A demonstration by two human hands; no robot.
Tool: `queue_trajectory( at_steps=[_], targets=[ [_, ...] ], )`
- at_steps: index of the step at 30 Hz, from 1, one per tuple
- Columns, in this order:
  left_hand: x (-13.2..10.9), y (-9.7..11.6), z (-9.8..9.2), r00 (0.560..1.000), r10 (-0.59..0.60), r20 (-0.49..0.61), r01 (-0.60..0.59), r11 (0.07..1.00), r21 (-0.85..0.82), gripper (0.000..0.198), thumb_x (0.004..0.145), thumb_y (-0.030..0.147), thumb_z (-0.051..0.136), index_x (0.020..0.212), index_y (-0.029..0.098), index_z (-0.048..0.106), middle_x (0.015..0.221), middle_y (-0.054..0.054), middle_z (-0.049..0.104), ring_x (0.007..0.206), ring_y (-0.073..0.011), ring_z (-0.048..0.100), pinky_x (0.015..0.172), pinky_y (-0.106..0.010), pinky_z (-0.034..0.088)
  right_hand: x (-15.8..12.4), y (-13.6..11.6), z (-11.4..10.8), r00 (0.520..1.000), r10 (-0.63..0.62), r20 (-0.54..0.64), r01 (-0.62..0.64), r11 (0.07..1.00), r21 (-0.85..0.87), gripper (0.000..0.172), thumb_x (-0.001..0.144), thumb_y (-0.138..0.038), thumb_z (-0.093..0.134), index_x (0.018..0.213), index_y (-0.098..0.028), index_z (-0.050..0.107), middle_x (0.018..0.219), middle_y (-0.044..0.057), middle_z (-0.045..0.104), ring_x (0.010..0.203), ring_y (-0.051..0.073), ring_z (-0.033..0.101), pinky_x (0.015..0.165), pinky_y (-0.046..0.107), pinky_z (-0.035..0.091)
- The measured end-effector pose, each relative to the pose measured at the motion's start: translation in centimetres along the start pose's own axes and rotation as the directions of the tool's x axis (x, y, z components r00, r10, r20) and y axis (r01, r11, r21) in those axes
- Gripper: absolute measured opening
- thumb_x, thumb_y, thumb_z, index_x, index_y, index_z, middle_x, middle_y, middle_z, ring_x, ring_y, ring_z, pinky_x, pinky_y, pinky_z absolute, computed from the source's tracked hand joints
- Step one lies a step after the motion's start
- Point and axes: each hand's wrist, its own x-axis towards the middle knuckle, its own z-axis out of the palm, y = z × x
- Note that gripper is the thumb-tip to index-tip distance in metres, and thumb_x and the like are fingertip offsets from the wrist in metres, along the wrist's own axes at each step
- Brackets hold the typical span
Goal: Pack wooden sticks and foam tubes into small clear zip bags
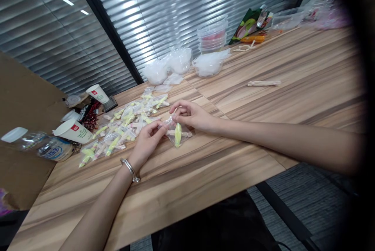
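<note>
Between my two hands is a small clear plastic bag [184,138] with a yellow-green piece [177,135] and a pale pink piece inside. My left hand [149,138], with a silver bracelet at the wrist, pinches the bag's upper left edge. My right hand [190,116] has its fingers closed on the top edge at the other side. The bag hangs just over or rests on the wooden table [222,173]; I cannot tell which. Left of my hands lies a spread of similar filled bags [117,133].
Paper cups [74,130] and a plastic bottle [55,147] stand at the left beside a cardboard panel [26,98]. Wrapped white bundles [178,60], stacked clear tubs [213,34] and a green packet [249,24] line the back. A pale bundle of sticks [264,83] lies at the right.
</note>
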Motion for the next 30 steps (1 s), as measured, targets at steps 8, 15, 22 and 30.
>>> queue_trajectory(
  at_steps=[8,15,22,30],
  targets=[
    [0.00,-0.07,0.05,0.999,0.046,-0.007,-0.047,0.997,-0.066,0.020,0.081,0.036,0.062,0.087,0.017,0.062,0.089,-0.002,0.064,0.077,-0.0137,0.057,0.069,-0.023,0.045,-0.03,-0.07,0.14,1.000,-0.009,-0.004,0.009,1.000,0.003,0.020,0.082,-0.028,0.061,0.096,-0.020,0.050,0.068,-0.005,0.057,0.040,0.005,0.040,0.034,0.015,0.031],
    [-0.27,0.15,0.00,0.996,0.081,-0.032,-0.082,0.997,-0.006,0.020,0.082,0.035,0.061,0.086,0.016,0.063,0.089,-0.003,0.065,0.079,-0.0150,0.057,0.068,-0.023,0.045,-0.28,-0.22,0.39,1.000,-0.001,-0.009,0.001,1.000,0.028,0.020,0.082,-0.031,0.062,0.094,-0.021,0.049,0.068,-0.005,0.055,0.039,0.004,0.038,0.032,0.015,0.028],
    [-0.40,0.11,-0.08,0.995,0.089,-0.054,-0.088,0.996,0.005,0.019,0.081,0.035,0.062,0.082,0.016,0.062,0.081,-0.002,0.063,0.073,-0.0138,0.055,0.065,-0.022,0.042,-0.31,-0.33,0.48,0.999,0.010,0.034,-0.012,0.998,0.063,0.023,0.083,-0.029,0.061,0.101,-0.021,0.050,0.073,-0.004,0.057,0.048,0.005,0.045,0.041,0.015,0.034],
    [-0.47,0.31,-0.03,0.996,0.089,0.010,-0.089,0.994,0.069,0.016,0.081,0.032,0.062,0.079,0.016,0.063,0.074,0.000,0.060,0.067,-0.0117,0.051,0.062,-0.021,0.039,-0.43,-0.03,0.85,0.988,-0.030,0.152,0.018,0.997,0.075,0.024,0.081,-0.023,0.063,0.103,-0.018,0.053,0.082,-0.001,0.058,0.076,0.010,0.058,0.070,0.021,0.047]
  ],
)
